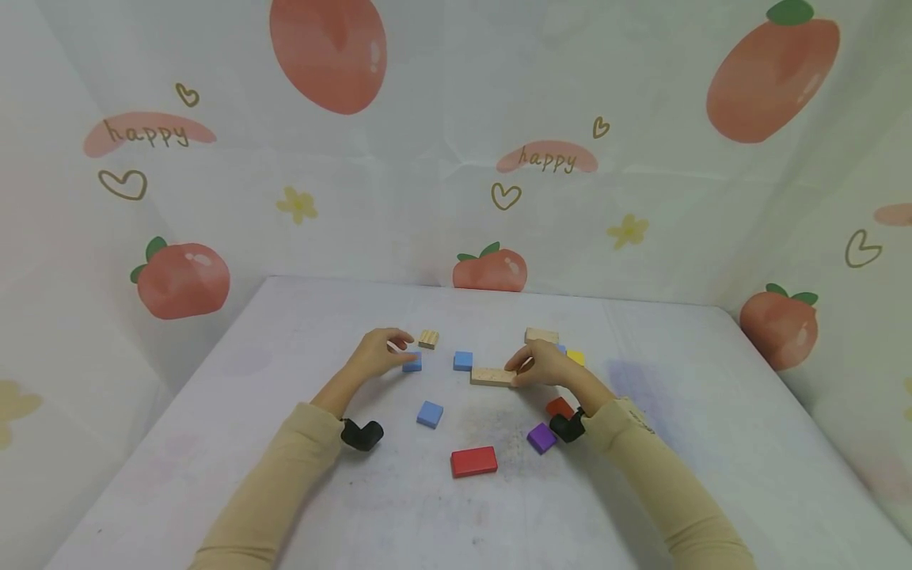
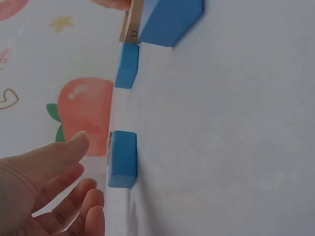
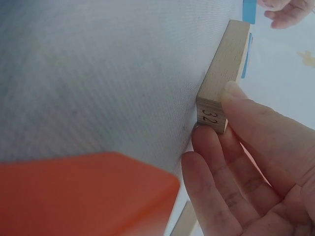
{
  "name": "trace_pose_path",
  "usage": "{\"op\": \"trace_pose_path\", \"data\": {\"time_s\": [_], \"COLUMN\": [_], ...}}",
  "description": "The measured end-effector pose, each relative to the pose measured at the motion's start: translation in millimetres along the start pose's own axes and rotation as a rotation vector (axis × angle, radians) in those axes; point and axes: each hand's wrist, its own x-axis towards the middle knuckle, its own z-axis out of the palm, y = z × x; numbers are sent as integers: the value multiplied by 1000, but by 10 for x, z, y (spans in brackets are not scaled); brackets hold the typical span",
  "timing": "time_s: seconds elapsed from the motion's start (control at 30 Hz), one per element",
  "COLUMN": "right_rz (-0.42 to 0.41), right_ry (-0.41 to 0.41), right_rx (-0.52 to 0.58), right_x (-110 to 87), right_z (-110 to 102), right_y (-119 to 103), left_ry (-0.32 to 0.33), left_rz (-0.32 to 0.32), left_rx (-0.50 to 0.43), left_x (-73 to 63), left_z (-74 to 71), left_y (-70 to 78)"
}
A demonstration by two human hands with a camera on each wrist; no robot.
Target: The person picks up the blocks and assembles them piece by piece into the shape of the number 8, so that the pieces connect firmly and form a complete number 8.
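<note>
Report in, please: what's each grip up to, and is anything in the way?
Left grip empty, beside a blue block. Right grip pinching the wooden block by its "32" end. Second blue block just behind, possibly in the way.

Beige long sleeves (image 1: pixel 278 467), small dark marking (image 1: pixel 641 421) near right cuff (image 1: pixel 606 423), black wrist cameras (image 1: pixel 365 435), bare hands (image 1: pixel 376 353)

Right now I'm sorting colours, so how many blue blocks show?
4: one blue block by the left hand, a second near the held wooden block, a third lower in the head view, a fourth mostly behind the right hand; others may be hidden.
</note>
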Motion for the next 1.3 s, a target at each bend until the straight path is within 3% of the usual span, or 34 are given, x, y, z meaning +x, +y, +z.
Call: {"op": "trace_pose_path", "data": {"time_s": [0.23,0.47,1.3], "right_rz": [2,2,-18], "right_ry": [1,3,-1], "right_rx": [4,3,5], "right_x": [-8,-8,-33], "right_z": [-4,-10,-10], "right_y": [-13,-19,-36], "left_ry": [-54,-63,-47], "left_rz": [-21,-36,-22], "left_rx": [-10,-11,-18], "left_x": [-48,-65,-69], "left_z": [-4,15,51], "left_y": [-78,-93,-142]}}
